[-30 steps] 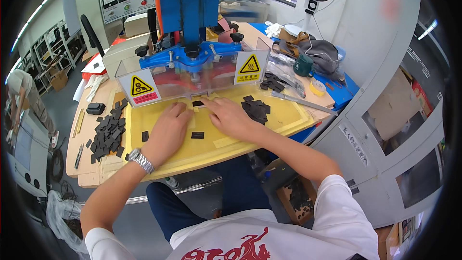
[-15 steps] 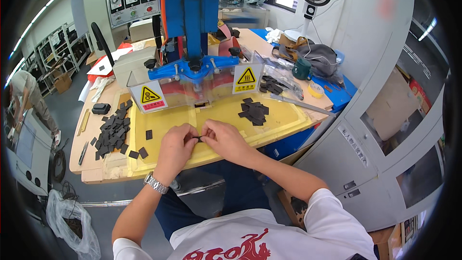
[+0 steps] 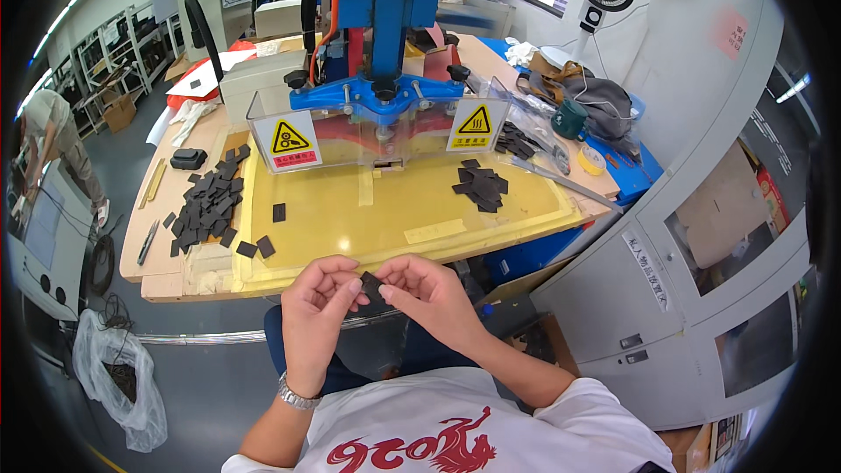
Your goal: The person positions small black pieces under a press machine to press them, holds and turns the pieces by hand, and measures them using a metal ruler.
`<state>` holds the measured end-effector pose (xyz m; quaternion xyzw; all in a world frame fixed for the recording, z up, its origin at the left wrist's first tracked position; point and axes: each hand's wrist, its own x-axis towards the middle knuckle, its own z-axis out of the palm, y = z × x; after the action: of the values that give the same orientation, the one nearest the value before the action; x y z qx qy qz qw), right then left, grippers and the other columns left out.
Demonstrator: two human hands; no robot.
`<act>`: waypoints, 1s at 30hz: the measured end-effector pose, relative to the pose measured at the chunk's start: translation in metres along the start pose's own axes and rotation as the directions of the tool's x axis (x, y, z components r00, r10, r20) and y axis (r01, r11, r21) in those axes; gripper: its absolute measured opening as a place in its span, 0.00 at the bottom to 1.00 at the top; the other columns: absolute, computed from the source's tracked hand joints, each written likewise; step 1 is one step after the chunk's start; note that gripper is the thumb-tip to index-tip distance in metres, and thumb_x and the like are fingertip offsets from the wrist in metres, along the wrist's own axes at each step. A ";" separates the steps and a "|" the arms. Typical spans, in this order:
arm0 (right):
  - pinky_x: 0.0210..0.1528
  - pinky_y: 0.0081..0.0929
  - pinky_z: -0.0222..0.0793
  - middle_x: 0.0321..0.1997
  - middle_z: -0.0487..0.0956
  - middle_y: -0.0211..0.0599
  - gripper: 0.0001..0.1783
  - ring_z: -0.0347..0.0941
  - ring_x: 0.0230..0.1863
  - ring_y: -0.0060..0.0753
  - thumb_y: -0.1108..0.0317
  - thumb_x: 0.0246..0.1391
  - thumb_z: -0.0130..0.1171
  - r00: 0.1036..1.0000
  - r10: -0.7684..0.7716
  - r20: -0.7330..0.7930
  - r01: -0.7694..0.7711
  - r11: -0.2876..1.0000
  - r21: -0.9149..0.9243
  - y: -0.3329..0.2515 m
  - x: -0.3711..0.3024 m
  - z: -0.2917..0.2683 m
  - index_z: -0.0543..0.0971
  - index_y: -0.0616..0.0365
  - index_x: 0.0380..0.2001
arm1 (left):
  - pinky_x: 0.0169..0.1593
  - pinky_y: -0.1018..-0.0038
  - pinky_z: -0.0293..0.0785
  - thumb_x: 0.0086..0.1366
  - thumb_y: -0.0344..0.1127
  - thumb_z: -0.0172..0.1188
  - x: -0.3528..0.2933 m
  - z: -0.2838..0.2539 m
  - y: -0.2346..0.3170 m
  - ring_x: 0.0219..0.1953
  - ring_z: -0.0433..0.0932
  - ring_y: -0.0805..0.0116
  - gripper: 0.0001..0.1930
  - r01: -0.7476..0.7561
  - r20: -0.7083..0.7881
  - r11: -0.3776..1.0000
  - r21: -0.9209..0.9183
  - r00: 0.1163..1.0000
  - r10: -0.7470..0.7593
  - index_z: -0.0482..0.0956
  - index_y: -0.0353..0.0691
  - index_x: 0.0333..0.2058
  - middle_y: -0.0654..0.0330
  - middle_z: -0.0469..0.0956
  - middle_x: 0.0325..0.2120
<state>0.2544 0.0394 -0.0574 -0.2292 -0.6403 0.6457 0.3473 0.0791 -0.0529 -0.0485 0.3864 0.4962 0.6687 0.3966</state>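
Observation:
A small black rectangular piece (image 3: 372, 287) is pinched between my two hands, just off the front edge of the table. My left hand (image 3: 322, 298) grips its left side with thumb and fingers, and my right hand (image 3: 425, 296) has its right side. Beyond them lies a yellow work surface (image 3: 350, 210) with one similar piece (image 3: 279, 212) alone on it and two more near its left front corner. A large heap of black pieces (image 3: 208, 206) spreads to the left. On the right sits a smaller heap (image 3: 480, 187).
A blue press (image 3: 382, 101) with a clear guard and warning signs stands over the yellow surface. Tweezers (image 3: 149, 243) and a small black box (image 3: 188, 158) lie left of the large heap. At right are a long metal strip (image 3: 565, 184), a tape roll (image 3: 591, 160) and a green mug (image 3: 569, 119).
Both hands have drawn back toward my body from above the yellow surface, carrying the black piece. Its flat face now shows between the fingers. The view has shifted a little.

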 end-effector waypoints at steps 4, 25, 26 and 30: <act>0.47 0.18 0.75 0.43 0.83 0.28 0.13 0.77 0.42 0.15 0.74 0.69 0.65 1.000 -0.026 0.004 0.026 0.999 -0.042 0.001 -0.005 0.000 0.81 0.66 0.54 | 0.42 0.80 0.78 0.75 0.23 0.64 -0.005 0.005 -0.006 0.37 0.84 0.76 0.11 -0.010 -0.032 1.000 -0.019 0.999 0.009 0.81 0.29 0.53 0.61 0.86 0.36; 0.47 0.52 0.77 0.38 0.83 0.47 0.10 0.82 0.43 0.55 0.63 0.58 0.70 0.871 -0.484 -0.086 -0.138 -0.074 -0.988 -0.025 0.047 -0.313 0.86 0.58 0.38 | 0.38 0.79 0.81 0.74 0.19 0.62 -0.001 0.006 0.000 0.33 0.86 0.73 0.18 0.019 -0.071 0.998 -0.062 0.997 -0.023 0.76 0.30 0.61 0.56 0.86 0.32; 0.47 0.52 0.78 0.38 0.84 0.46 0.10 0.82 0.43 0.55 0.63 0.58 0.70 0.872 -0.469 -0.140 -0.196 -0.073 -0.978 -0.028 0.045 -0.310 0.86 0.58 0.36 | 0.38 0.79 0.80 0.74 0.20 0.62 -0.002 0.004 -0.001 0.33 0.85 0.74 0.18 0.008 -0.075 1.000 -0.029 0.997 -0.010 0.76 0.31 0.61 0.57 0.86 0.33; 0.45 0.51 0.77 0.38 0.84 0.46 0.10 0.82 0.43 0.56 0.63 0.57 0.71 0.843 -0.465 -0.271 -0.360 -0.112 -0.926 -0.036 0.025 -0.295 0.85 0.60 0.33 | 0.35 0.80 0.79 0.72 0.20 0.62 -0.007 -0.005 -0.001 0.31 0.84 0.76 0.19 -0.011 -0.118 0.999 0.043 0.993 0.016 0.77 0.30 0.60 0.59 0.85 0.32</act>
<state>0.4624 0.2531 -0.0403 -0.5485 -0.7824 -0.1641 0.2452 0.0773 -0.0611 -0.0518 0.3578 0.5301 0.6825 0.3539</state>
